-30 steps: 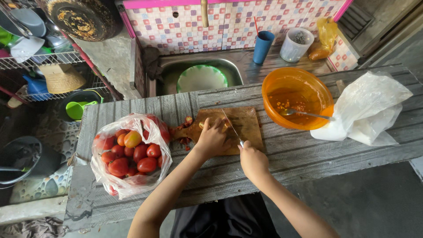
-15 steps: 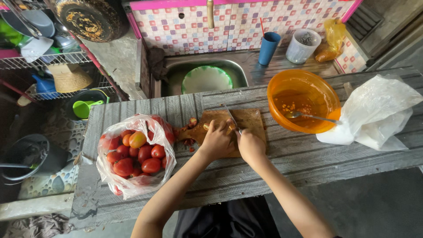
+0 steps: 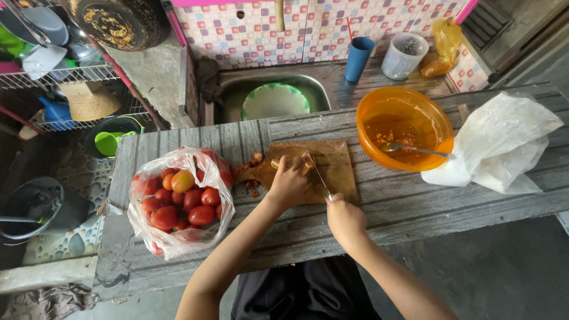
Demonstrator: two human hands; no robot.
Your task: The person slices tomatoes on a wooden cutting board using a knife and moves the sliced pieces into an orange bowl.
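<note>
My left hand presses down on a tomato on a wooden cutting board, the fruit mostly hidden under my fingers. My right hand grips a knife by its handle, with the thin blade angled up to the tomato beside my left fingers. Tomato scraps lie at the board's left end near its handle. A clear plastic bag of red tomatoes sits open to the left of the board.
An orange bowl holding chopped tomato and a spoon stands right of the board, beside a white plastic bag. Behind are a sink with a green-rimmed plate, a blue cup and a clear container.
The view has shifted slightly. My right hand and the knife have slid a little left toward the tomato; my left hand stays pressed on it.
</note>
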